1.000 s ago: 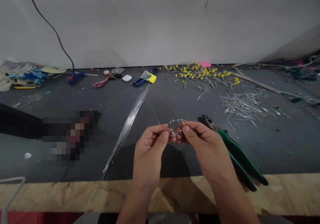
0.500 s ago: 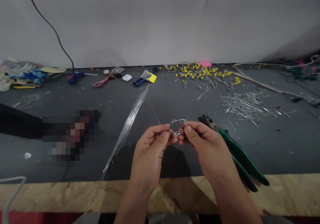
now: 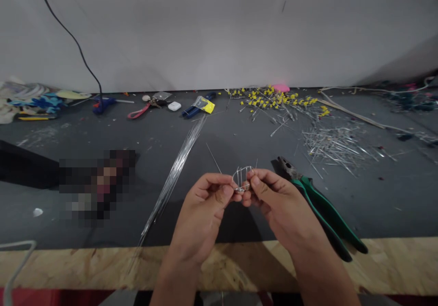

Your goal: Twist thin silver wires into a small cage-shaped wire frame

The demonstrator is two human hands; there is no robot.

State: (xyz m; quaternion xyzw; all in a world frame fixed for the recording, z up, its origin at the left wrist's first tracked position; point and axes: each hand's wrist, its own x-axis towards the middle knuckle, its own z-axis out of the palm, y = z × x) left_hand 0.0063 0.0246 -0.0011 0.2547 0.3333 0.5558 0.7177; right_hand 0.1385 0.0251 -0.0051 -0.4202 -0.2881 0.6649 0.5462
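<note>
Between my two hands is a small wire frame (image 3: 242,178), a rounded loop with thin crosspieces, held up over the dark tabletop. My left hand (image 3: 207,205) pinches its left side between thumb and fingers. The right side is gripped the same way by my right hand (image 3: 277,199). A thin straight wire (image 3: 214,156) slants up beyond my left fingers; whether it joins the frame I cannot tell. Pliers with green handles (image 3: 323,205) lie beside my right hand. To the left of my left hand lies a bundle of long straight wires (image 3: 176,173).
Short cut wires (image 3: 331,144) are heaped at the right, below wire pieces with yellow tips (image 3: 277,98). Along the wall lie a blue glue gun (image 3: 103,105), keys with a pink strap (image 3: 138,111), a white case (image 3: 174,106) and a yellow packet (image 3: 208,106). A wooden edge (image 3: 102,267) runs along the front.
The wire frame has tipped and dropped slightly, so its loop and crosspieces show more openly. Both hands have shifted a little, keeping their pinch. The things on the table have not moved.
</note>
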